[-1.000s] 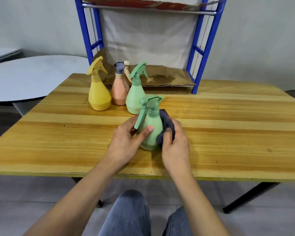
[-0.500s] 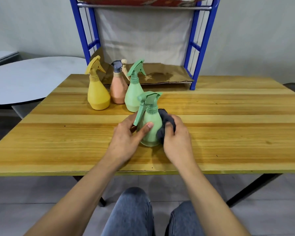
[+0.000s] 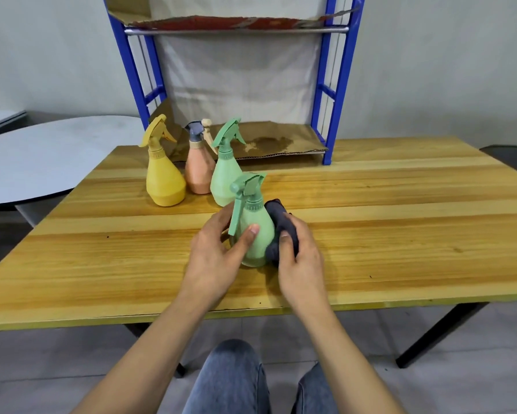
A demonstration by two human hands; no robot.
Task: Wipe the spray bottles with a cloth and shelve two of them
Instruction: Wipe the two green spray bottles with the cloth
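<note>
1. Standing upright at the frame's centre on the wooden table, the near green spray bottle is held between both hands.
2. The left hand curls round its left side, thumb pressed on the front.
3. The right hand pinches a dark cloth against its right side, fingers curled over the cloth.
4. Just behind, up and left of centre, a yellow bottle, a peach bottle and a second green bottle stand close together.
5. A blue rack fills the upper middle.
</note>
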